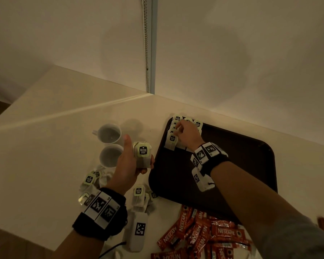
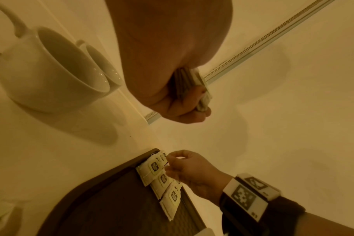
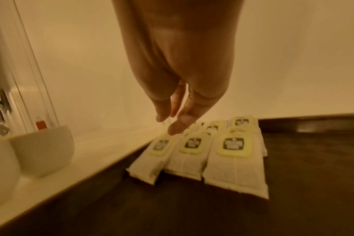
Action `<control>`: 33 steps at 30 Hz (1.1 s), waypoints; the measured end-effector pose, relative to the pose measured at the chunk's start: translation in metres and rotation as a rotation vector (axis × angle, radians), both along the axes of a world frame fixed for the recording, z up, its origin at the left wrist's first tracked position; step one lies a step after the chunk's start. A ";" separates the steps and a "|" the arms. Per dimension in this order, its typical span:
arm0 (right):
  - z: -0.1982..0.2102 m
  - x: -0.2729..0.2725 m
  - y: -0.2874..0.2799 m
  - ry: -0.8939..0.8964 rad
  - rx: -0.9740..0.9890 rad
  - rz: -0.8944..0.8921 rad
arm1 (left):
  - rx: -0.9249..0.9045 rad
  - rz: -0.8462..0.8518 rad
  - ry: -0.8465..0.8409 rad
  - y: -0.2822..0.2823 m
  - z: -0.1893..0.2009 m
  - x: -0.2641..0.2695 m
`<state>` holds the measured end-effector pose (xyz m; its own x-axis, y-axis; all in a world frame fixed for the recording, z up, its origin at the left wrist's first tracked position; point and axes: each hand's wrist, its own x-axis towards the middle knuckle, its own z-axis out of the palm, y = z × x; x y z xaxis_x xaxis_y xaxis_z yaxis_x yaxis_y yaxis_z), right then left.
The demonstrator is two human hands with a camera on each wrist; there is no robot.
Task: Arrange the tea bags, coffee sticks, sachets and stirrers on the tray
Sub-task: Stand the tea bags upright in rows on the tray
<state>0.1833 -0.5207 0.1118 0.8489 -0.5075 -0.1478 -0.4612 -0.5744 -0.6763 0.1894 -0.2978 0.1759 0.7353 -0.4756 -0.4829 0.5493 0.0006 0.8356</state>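
Note:
A dark brown tray (image 1: pixel 232 156) lies on the counter at the right. Rows of white tea bags with pale green tags (image 1: pixel 173 140) (image 3: pixel 194 153) overlap in its far left corner. My right hand (image 1: pixel 182 130) (image 3: pixel 172 123) hovers over them, its fingers fairly straight, one fingertip touching the left row. My left hand (image 1: pixel 131 157) (image 2: pixel 184 102) is raised left of the tray and grips a small stack of tea bags (image 1: pixel 142 154) (image 2: pixel 194 89) between thumb and fingers. Red coffee sticks (image 1: pixel 204 234) are heaped in front of the tray.
Two white cups (image 1: pixel 109 134) (image 1: pixel 110 156) stand left of the tray, close to my left hand. Loose tea bags (image 1: pixel 138 197) (image 1: pixel 90 179) lie on the counter under my left wrist. The walls meet in a corner just behind the tray.

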 end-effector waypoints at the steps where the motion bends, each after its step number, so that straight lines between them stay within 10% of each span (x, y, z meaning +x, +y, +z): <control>1: 0.003 0.001 0.000 -0.024 -0.015 -0.001 | 0.000 -0.001 0.001 -0.002 0.001 0.000; 19: -0.003 -0.014 0.009 0.291 -0.203 0.157 | -0.026 0.019 0.001 0.002 -0.001 0.000; 25: 0.062 -0.014 0.038 -0.039 0.315 0.334 | -0.018 0.018 0.023 -0.006 0.003 0.002; 33: 0.120 -0.011 0.056 -0.240 0.305 0.445 | -0.111 -0.053 -0.182 -0.023 0.022 0.010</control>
<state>0.1720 -0.4648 0.2319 0.9982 -0.0594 -0.0081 -0.0335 -0.4406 -0.8971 0.1990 -0.3205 0.1981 0.7779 -0.5588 -0.2873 0.3913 0.0732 0.9173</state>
